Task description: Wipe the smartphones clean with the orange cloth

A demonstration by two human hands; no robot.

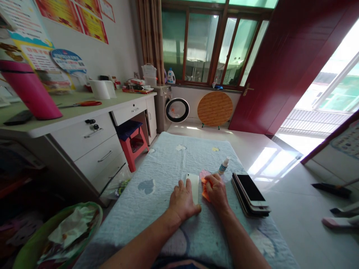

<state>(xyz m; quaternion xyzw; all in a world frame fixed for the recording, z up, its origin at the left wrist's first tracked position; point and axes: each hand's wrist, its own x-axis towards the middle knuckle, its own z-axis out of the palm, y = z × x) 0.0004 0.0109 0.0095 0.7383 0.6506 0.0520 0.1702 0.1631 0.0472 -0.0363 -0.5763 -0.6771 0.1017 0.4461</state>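
A white smartphone [194, 184] lies back up on the cloth-covered table, its camera at the top left corner. My left hand [182, 200] rests over its left side, fingers along one edge and the thumb near the bottom right corner, gripping it. Just right of the phone, my right hand [216, 190] pinches an orange cloth [205, 192] against the table cover. A pinkish patch shows behind that cloth. Beyond my right hand stands a small spray bottle [223, 166] with a white cap. A stack of phones [250, 193] sits to the right, a white-framed one on top.
The table wears a pale blue quilted cover [157, 220]. On the left are a white desk [92, 144], a red stool [134, 144] and a green waste basket [98, 216]. A washing machine [162, 108] has its round door open at the back. A broom [333, 189] lies right.
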